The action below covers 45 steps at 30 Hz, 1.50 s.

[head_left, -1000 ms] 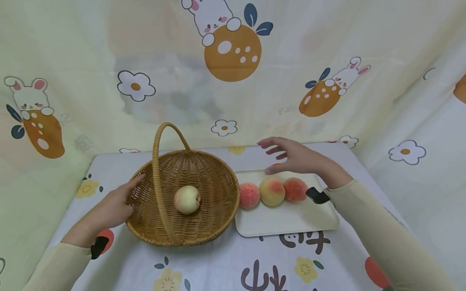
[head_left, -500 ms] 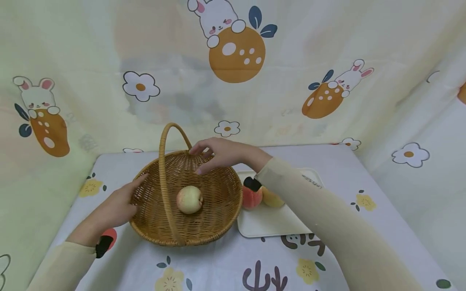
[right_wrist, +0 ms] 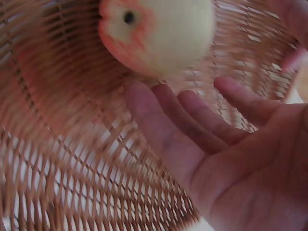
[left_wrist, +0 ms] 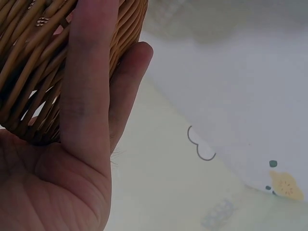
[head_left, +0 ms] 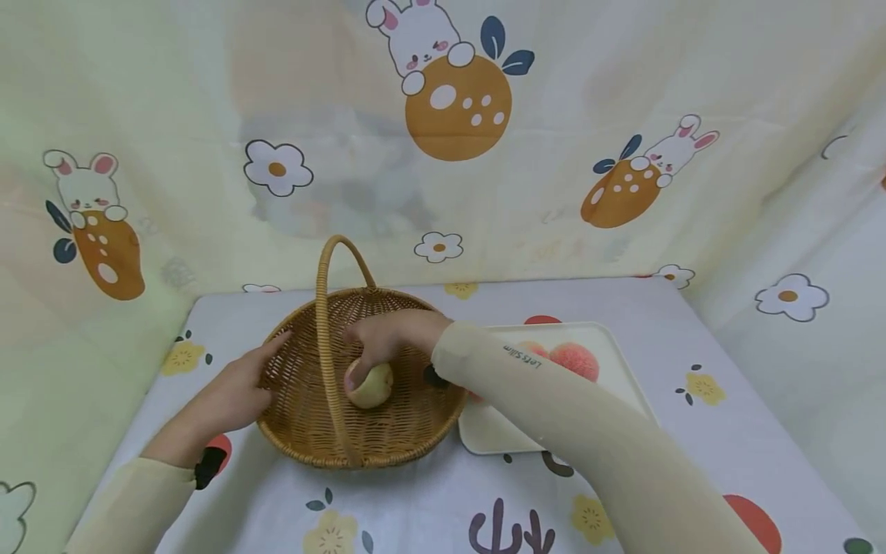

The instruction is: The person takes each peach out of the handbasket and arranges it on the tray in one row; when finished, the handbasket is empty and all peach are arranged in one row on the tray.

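Observation:
A wicker basket [head_left: 415, 419] with an arched handle stands left of centre in the head view. Inside it lies a pale yellow peach [head_left: 374, 387], flushed red round its dark stem hollow. My left hand [head_left: 231, 392] holds the basket's left side at the rim; in the left wrist view its fingers lie along the woven wall. Over the basket's inside reaches my right hand [head_left: 388, 337], its thumb overlapping the peach in the head view. In the right wrist view, my right fingertips are spread just below the peach [right_wrist: 168, 36], not closed round it.
Right of the basket sits a cream tray [head_left: 498, 431], partly covered by my right sleeve. A red fuzzy peach [head_left: 576, 360] and part of another peach [head_left: 534, 348] show on it. A flower-print cloth [head_left: 415, 508] covers the table, with a rabbit-print curtain [head_left: 554, 231] behind.
My right hand has moved left from above the tray, across the basket's far rim, then down into the basket beside the peach. My left hand stays at the basket's side.

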### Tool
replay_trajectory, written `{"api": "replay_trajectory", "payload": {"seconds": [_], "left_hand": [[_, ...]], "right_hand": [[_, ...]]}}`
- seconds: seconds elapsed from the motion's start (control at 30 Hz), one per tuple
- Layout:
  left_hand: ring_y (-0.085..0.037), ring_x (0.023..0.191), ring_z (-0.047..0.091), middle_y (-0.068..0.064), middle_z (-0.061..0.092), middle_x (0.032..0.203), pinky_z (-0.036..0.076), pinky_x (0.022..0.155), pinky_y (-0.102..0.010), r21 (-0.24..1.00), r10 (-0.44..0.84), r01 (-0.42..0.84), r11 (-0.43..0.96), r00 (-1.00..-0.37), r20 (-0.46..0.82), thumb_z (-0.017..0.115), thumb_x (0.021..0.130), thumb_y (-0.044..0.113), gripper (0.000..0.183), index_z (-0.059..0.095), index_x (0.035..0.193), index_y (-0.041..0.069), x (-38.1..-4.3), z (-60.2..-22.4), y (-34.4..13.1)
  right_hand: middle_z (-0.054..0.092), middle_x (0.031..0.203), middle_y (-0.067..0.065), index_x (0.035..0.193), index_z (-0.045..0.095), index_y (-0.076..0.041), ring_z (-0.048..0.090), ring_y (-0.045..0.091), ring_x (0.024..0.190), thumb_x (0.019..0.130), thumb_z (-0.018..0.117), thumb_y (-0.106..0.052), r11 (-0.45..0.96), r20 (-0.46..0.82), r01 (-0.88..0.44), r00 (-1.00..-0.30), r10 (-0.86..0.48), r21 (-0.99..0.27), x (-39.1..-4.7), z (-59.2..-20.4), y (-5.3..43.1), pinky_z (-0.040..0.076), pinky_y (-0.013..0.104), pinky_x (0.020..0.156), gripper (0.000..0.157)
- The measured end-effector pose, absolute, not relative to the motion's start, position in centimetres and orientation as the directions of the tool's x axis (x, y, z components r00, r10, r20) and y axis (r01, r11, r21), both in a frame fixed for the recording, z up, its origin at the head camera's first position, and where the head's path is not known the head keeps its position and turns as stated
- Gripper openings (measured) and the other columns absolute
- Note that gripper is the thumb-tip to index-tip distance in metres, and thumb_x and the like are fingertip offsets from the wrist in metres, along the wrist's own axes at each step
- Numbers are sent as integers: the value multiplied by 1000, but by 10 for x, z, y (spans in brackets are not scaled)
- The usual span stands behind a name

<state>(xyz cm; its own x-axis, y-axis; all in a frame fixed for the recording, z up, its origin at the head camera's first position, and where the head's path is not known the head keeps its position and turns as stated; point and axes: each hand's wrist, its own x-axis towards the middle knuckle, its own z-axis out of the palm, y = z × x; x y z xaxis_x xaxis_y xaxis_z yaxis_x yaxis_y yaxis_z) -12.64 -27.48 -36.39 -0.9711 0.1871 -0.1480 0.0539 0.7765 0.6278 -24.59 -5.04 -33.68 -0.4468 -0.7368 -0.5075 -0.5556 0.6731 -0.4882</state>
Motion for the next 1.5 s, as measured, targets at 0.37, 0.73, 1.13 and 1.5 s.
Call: {"api": "replay_trajectory", "payload": {"seconds": [0.37,0.73,1.13,1.5], "left_hand": [[-56,139,30,-36,26,156,36,103,-68,623,187,55,780,-971,-148,50,80,-14,84,21,159,-4,-126,-367,-270],[-57,139,30,-37,25,156,39,100,-68,618,175,35,786,-970,-168,51,80,-14,85,19,159,-3,-125,-366,-273],[-57,138,31,-37,24,157,44,97,-66,621,161,7,783,-968,-192,49,82,-14,84,18,160,-2,-124,-365,-275],[-57,138,31,-38,23,156,42,99,-66,597,157,8,802,-968,-198,50,82,-14,85,17,160,-2,-126,-361,-274]], "right_hand": [[40,158,7,160,27,-10,36,21,145,84,82,-37,713,-602,-621,-445,-663,-326,-220,-369,-56,32,33,115,98],[60,115,-3,126,54,-19,59,12,99,72,88,-11,514,-387,-565,-339,-858,-645,-229,-344,-46,51,25,81,64],[57,129,0,138,52,-18,61,20,110,68,83,-7,282,-67,-412,-464,-883,-866,-236,-313,38,55,38,87,77],[57,135,8,143,47,-5,60,27,116,73,84,1,307,62,-368,-722,-689,-877,-242,-335,179,53,37,95,80]]}}
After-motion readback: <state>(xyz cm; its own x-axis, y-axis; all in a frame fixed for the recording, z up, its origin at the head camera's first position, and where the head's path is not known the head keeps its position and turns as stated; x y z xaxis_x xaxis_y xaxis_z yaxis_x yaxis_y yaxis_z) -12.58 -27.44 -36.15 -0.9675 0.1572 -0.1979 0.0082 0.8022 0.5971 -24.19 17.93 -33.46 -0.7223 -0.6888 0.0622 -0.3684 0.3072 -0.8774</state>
